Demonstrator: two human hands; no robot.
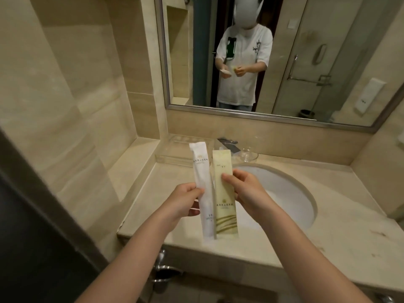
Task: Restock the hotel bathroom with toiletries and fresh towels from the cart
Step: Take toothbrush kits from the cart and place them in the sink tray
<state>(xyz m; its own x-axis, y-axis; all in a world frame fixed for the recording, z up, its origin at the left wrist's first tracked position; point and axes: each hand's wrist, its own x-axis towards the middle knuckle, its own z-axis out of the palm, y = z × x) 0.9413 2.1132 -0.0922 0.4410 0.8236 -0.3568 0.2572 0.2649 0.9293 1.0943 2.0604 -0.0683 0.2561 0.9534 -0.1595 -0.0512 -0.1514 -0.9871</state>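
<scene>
Polished beige stone counter [328, 226], glossy white sink [290, 193], matt paper sachets [224, 193]

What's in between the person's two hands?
Two long toiletry packets side by side: a white packet gripped by the left hand, a pale green packet pinched by the right hand, seen in the head view.

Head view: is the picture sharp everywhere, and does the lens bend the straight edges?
In the head view, the wide lens tilts and bows the mirror frame; the print on the white packet and the green packet is soft and unreadable; the light is warm and even, with no hard glare in the mirror; the lower left corner falls dark.
</scene>
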